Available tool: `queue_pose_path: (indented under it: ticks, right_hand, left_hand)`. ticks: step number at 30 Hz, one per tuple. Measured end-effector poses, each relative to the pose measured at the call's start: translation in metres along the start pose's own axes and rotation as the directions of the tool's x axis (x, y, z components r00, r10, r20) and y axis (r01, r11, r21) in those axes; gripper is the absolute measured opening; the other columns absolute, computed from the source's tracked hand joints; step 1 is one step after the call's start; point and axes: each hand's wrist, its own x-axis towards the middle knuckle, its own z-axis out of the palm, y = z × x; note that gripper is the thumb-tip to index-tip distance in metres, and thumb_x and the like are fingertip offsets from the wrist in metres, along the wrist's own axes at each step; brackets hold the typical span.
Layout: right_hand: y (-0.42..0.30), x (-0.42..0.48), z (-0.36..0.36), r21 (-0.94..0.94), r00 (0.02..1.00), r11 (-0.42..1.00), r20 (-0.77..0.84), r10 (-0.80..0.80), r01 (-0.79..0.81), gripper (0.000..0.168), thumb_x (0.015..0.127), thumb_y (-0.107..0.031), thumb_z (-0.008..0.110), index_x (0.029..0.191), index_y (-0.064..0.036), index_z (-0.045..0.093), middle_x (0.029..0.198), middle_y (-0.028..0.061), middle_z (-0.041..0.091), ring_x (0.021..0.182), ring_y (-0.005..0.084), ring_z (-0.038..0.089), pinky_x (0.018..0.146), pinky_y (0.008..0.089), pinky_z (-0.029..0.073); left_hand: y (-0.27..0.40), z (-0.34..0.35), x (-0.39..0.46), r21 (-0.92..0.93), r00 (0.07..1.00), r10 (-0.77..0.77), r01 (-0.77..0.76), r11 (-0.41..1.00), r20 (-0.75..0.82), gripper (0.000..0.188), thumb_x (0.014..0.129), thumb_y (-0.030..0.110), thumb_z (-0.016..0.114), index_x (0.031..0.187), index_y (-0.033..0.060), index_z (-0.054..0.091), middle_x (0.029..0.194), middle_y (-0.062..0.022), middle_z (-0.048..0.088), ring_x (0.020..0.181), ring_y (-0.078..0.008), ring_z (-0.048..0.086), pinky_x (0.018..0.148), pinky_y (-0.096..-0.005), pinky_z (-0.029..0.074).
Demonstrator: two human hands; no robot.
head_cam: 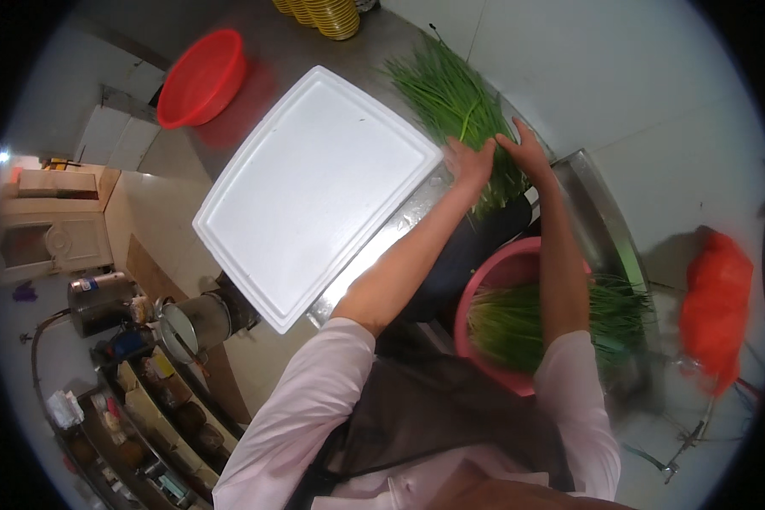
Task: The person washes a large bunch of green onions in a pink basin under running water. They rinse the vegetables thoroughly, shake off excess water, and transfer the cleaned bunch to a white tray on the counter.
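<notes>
A large pile of long green chives or similar greens [449, 95] lies on the metal counter against the tiled wall. Both of my hands are on its lower part: my left hand [470, 160] on the near side with spread fingers, my right hand [526, 152] on the wall side, thumbs close together. Whether either hand grips any stalks cannot be made out. A white foam box lid [322, 197] lies flat just left of my left hand. Under my right forearm, a pink plastic basin [478, 287] holds more of the long greens [510, 325], their tips hanging over its rim.
A red plastic basin [203, 80] and stacked yellow-rimmed dishes [322, 16] stand further back on the counter [268, 44]. An orange-red mesh bag [717, 312] hangs at right above a tap [670, 470]. A metal pot [194, 328] and shelves with goods are at lower left.
</notes>
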Motion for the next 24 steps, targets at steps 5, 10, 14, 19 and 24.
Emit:
queue_pose_path:
  ticks: [5,10,14,19,24]
  right_hand:
    - [-0.052,-0.061,0.006,-0.034,0.917,0.95,-0.254,-0.309,0.311,0.049,0.092,-0.026,0.073,0.133,-0.003,0.061,0.137,0.0206,0.059,0.123,0.0303,0.06,0.101,0.0427,0.048]
    - [-0.083,-0.164,-0.003,0.228,0.984,0.968,-0.165,-0.071,0.108,0.011,0.098,-0.011,0.068,0.102,-0.002,0.07,0.082,-0.0007,0.063,0.069,0.0087,0.054,0.063,0.0256,0.045]
    - [-0.102,-0.229,0.051,0.385,0.977,0.911,-0.198,-0.077,0.15,0.012,0.098,-0.012,0.068,0.099,-0.001,0.07,0.072,-0.0056,0.056,0.066,0.0058,0.049,0.059,0.0251,0.042]
    - [-0.189,-0.295,0.09,0.455,0.986,0.878,-0.008,-0.164,0.15,0.012,0.093,-0.007,0.07,0.104,-0.001,0.07,0.077,0.0058,0.066,0.064,0.0102,0.056,0.06,0.0275,0.046]
    - [-0.21,-0.35,0.079,0.369,0.982,0.925,0.12,-0.146,0.093,0.016,0.091,-0.01,0.068,0.103,-0.001,0.071,0.087,0.0128,0.07,0.072,0.0219,0.067,0.066,0.0331,0.051]
  left_hand:
    - [-0.041,-0.07,-0.052,-0.001,0.921,0.386,-0.386,0.922,0.06,0.042,0.094,0.026,0.068,0.124,-0.0028,0.065,0.118,-0.0226,0.066,0.117,-0.0335,0.063,0.104,-0.0424,0.048]
    - [-0.152,-0.285,-0.077,0.274,0.817,0.503,-0.434,0.858,-0.282,0.015,0.089,0.016,0.076,0.088,0.0039,0.067,0.094,-0.0082,0.065,0.093,-0.0225,0.061,0.085,-0.0356,0.049]
    - [-0.278,-0.46,-0.105,0.49,0.642,0.247,0.232,0.84,-0.726,0.06,0.084,0.035,0.084,0.118,-0.0052,0.055,0.117,-0.0205,0.056,0.108,-0.0321,0.055,0.093,-0.0456,0.044]
    - [-0.32,-0.489,-0.122,-0.112,0.89,-0.26,0.235,0.966,-0.374,0.06,0.092,0.025,0.077,0.13,-0.0156,0.056,0.117,-0.018,0.068,0.107,-0.0252,0.063,0.09,-0.0413,0.051]
    - [-0.284,-0.552,-0.143,-0.181,0.849,-0.195,0.119,0.976,-0.492,0.041,0.095,0.02,0.072,0.122,-0.0108,0.066,0.107,-0.0136,0.069,0.088,-0.0218,0.064,0.077,-0.0386,0.053]
